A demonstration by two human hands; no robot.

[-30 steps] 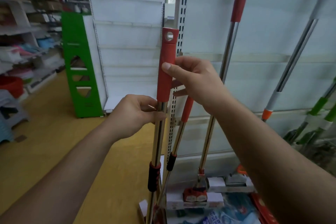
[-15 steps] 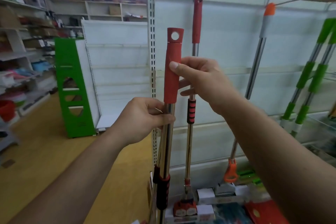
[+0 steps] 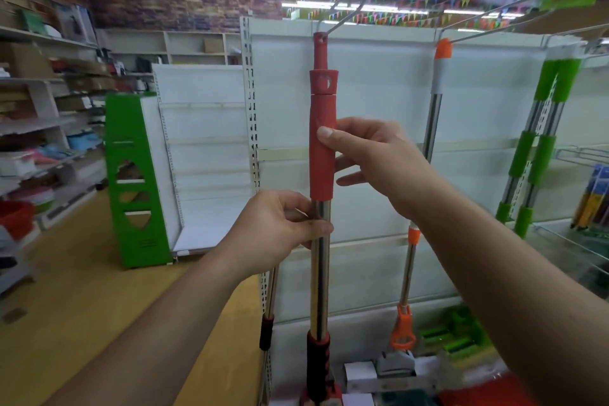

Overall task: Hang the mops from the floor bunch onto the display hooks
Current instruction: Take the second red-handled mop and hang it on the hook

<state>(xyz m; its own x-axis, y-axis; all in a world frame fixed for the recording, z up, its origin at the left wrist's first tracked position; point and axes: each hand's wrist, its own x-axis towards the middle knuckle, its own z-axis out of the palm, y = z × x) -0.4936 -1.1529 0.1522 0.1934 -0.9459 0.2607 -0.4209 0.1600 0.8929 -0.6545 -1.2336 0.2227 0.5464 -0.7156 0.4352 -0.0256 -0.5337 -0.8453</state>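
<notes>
Fingers (image 3: 324, 134) of the left hand (image 3: 280, 231) and right hand (image 3: 379, 161) grip the held mop (image 3: 322, 168) upright, not yet hooked, while the hung red mop (image 3: 319, 51), orange mop (image 3: 435, 102) and green mops (image 3: 547, 82) already hang beyond.

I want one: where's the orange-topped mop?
Head view: the orange-topped mop hangs from a display hook, right of the held red mop, left of the green mops.

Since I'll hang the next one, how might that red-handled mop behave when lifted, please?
Probably stiff: the red-handled mop shows a straight metal shaft. The matte red sleeve likely resists slipping; the polished shaft may slide.
</notes>
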